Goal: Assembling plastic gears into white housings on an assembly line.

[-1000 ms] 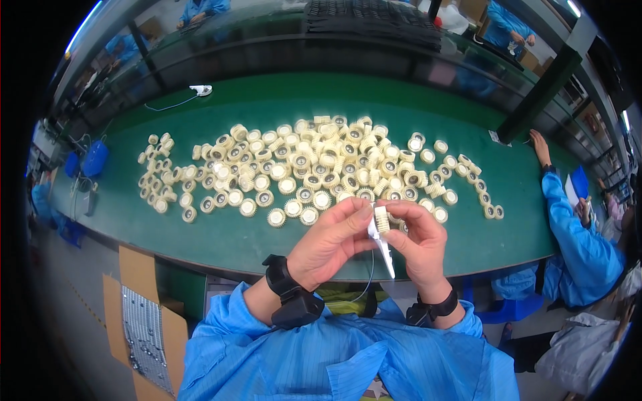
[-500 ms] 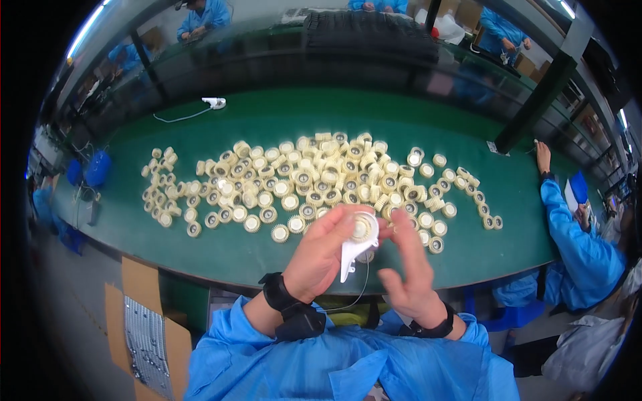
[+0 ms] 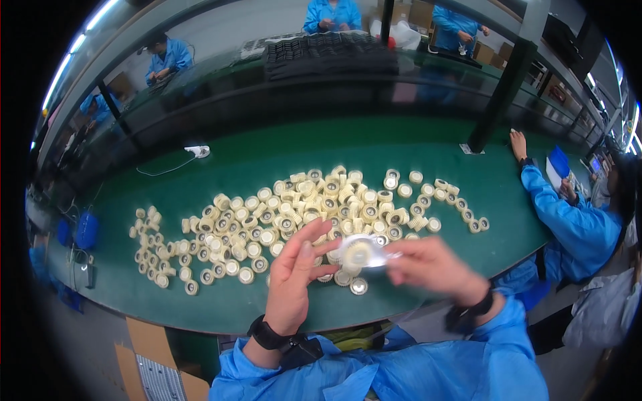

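A white plastic housing [image 3: 376,256], round at one end with a narrower tail, is held above the table's near part by my right hand [image 3: 431,266]. Its fingers are closed on the tail, and motion blurs both. Within the round end sits a cream toothed wheel [image 3: 359,254]. My left hand [image 3: 291,284] is at the housing's left side, fingers stretched and apart; whether a fingertip touches the rim I cannot tell. Behind and below both hands spreads a pile of cream toothed wheels [image 3: 234,239], some showing dark centres.
On the green table [image 3: 221,309] another white housing [image 3: 198,152] with a grey cable lies far left. A dark post [image 3: 503,100] rises at the back right. At the right edge sits a co-worker in a blue sleeve [image 3: 558,200]. An open cardboard box [image 3: 148,341] stands below left.
The housing has passed from my left hand to my right, its tail swinging from downward to rightward. My left fingers have spread. The whole view has shifted, with the table lower in the picture.
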A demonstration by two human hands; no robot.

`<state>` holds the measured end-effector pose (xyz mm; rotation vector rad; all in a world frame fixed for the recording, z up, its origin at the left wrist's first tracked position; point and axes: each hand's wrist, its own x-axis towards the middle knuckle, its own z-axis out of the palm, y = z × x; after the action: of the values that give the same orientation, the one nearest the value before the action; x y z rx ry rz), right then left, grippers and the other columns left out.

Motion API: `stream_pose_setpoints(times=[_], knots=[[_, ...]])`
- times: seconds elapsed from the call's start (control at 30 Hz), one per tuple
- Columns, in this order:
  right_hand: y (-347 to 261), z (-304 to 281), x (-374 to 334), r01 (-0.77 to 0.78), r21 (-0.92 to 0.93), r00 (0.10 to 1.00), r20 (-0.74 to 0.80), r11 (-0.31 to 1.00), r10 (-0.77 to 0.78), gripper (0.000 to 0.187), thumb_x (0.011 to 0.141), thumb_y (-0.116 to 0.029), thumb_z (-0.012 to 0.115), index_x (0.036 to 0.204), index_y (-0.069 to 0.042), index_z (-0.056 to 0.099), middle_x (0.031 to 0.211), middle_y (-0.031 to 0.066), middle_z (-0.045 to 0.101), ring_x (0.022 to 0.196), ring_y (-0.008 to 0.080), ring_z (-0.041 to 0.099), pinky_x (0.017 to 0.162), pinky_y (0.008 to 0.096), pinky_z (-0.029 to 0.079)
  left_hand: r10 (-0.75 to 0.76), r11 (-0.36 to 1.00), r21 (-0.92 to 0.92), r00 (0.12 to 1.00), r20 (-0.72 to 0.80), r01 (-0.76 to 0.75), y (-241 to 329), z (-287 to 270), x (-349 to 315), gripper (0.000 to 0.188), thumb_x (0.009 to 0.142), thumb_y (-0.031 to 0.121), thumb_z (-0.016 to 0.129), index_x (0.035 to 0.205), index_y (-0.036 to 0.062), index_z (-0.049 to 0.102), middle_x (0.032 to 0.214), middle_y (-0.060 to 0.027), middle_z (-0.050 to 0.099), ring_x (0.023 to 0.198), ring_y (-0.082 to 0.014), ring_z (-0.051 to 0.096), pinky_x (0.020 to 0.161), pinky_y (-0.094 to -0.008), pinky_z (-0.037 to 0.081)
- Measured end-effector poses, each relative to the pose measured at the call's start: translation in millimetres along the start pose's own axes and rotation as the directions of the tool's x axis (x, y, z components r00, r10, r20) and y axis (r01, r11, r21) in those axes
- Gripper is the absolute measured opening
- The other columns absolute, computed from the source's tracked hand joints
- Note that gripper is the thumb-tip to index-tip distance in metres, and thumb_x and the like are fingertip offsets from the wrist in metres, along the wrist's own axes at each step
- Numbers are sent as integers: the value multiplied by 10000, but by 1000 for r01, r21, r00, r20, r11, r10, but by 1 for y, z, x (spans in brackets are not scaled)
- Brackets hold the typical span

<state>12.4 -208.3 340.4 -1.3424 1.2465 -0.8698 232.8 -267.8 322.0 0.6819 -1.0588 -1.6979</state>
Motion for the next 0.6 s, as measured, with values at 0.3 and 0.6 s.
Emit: stream_pose_setpoints(times=[0.3,0.6], knots=[[-100,-159,131,-125,-957,991,-134,-260,15,163,744,-235,700,876,-142,726,816,92,683,820,288,658,684,404,517,-224,972,-45,969,103,230,-10,-38,9,186,968,117,457,1046,-8,571,918,-108,643,836,-195,650,718,-271,495],[26,-198,279,72,-997,917,66,1,-394,297,797,-209,683,1090,-162,677,1092,82,641,1094,281,546,868,418,464,-255,966,20,950,181,256,1,-58,8,166,952,108,498,1001,-21,590,866,-109,648,803,-182,644,719,-279,490]])
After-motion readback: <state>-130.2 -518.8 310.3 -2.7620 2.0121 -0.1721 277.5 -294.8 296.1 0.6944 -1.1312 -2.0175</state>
